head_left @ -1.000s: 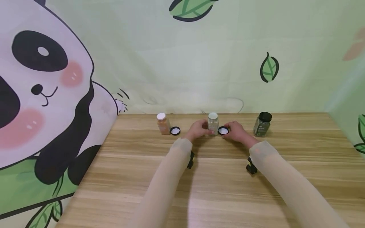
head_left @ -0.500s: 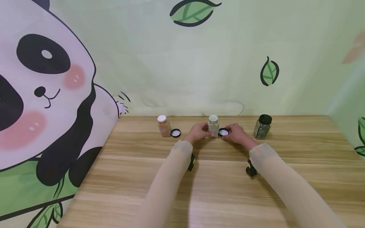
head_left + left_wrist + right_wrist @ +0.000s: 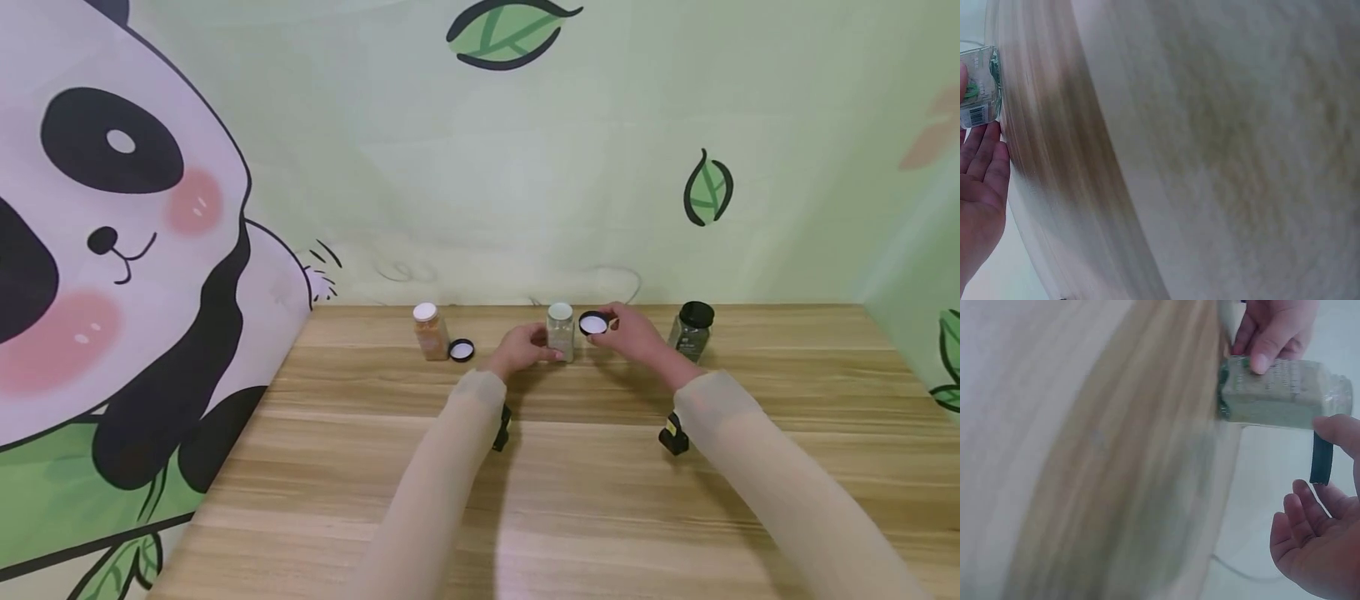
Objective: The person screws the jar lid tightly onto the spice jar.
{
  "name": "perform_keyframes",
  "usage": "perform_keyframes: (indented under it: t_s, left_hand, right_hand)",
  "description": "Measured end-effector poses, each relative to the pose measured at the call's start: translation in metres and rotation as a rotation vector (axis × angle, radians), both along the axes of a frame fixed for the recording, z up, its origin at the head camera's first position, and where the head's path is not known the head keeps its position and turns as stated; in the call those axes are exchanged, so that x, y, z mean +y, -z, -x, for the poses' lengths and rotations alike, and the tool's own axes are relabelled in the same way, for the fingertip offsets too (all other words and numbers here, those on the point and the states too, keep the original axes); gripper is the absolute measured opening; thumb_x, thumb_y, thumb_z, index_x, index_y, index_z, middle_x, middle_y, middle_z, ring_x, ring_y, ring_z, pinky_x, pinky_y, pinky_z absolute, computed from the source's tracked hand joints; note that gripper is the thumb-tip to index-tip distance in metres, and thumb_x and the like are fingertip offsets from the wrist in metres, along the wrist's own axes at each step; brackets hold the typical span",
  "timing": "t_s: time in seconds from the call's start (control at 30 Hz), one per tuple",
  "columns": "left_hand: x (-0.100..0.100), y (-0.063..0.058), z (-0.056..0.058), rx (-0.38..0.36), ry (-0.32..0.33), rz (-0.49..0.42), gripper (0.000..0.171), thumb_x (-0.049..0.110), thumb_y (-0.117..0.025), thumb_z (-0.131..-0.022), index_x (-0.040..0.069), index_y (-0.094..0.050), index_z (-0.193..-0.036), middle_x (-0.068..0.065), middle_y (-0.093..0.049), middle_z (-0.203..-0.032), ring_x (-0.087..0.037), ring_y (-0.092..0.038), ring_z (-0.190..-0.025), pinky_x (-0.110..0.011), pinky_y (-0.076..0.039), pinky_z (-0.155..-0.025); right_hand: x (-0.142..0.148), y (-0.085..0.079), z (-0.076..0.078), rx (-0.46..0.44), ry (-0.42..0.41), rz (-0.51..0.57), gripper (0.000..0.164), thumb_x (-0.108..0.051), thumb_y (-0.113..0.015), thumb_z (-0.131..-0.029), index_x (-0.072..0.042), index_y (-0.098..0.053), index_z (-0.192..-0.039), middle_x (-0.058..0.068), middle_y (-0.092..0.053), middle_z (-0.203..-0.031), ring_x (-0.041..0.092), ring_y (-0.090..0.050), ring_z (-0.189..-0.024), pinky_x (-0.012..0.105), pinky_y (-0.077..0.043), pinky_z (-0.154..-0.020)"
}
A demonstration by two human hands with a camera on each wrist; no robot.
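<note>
A clear glass jar (image 3: 560, 333) with pale contents and an uncapped top stands upright on the wooden table. My left hand (image 3: 521, 348) grips it low down, thumb across the front; the left wrist view catches the jar's labelled side (image 3: 980, 94) and the fingers behind it. Between thumb and fingertips, my right hand (image 3: 633, 333) pinches a black lid (image 3: 594, 323), its white inside facing up. The lid is raised off the table, just right of the jar's mouth. In the right wrist view the lid (image 3: 1322, 459) shows edge-on beside the jar's neck.
To the left stands a jar with orange contents (image 3: 431, 333), a second black lid (image 3: 462, 350) lying beside it. A dark jar with a black lid (image 3: 693, 327) stands right, partly behind my right wrist. A panda-print cloth (image 3: 420, 167) hangs behind the table (image 3: 585, 500).
My right hand has lifted the black lid from the table beside the jar up to near the jar's mouth. The left hand keeps its grip on the jar.
</note>
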State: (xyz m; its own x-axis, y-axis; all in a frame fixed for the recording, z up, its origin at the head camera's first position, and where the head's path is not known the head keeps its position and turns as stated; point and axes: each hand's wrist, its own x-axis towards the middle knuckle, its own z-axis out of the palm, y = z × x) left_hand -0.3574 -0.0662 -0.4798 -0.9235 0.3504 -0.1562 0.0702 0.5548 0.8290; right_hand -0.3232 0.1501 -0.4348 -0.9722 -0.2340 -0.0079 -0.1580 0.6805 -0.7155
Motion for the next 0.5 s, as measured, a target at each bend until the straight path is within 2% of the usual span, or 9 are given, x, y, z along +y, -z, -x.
perform_keyframes:
  t_s: [0.27, 0.5]
  left_hand:
    - [0.000, -0.001, -0.003, -0.011, 0.002, -0.012, 0.060, 0.014, -0.077, -0.091, 0.000, -0.054, -0.144, -0.019, -0.061, -0.146, -0.032, -0.057, -0.138, -0.042, -0.042, -0.120]
    - [0.000, 0.000, -0.002, -0.009, -0.004, -0.010, 0.060, 0.014, -0.078, -0.091, 0.001, -0.054, -0.144, -0.018, -0.061, -0.146, -0.032, -0.057, -0.138, -0.042, -0.041, -0.121]
  right_hand:
    - [-0.007, -0.010, 0.000, 0.063, -0.026, -0.035, 0.049, -0.013, -0.073, -0.092, 0.014, -0.055, -0.129, 0.031, -0.062, -0.122, 0.041, -0.057, -0.108, 0.052, -0.049, -0.097]
    - [-0.009, -0.014, 0.001, 0.046, -0.008, 0.027, 0.051, -0.014, -0.070, -0.094, 0.013, -0.052, -0.134, 0.032, -0.056, -0.131, 0.044, -0.053, -0.119, 0.054, -0.046, -0.105]
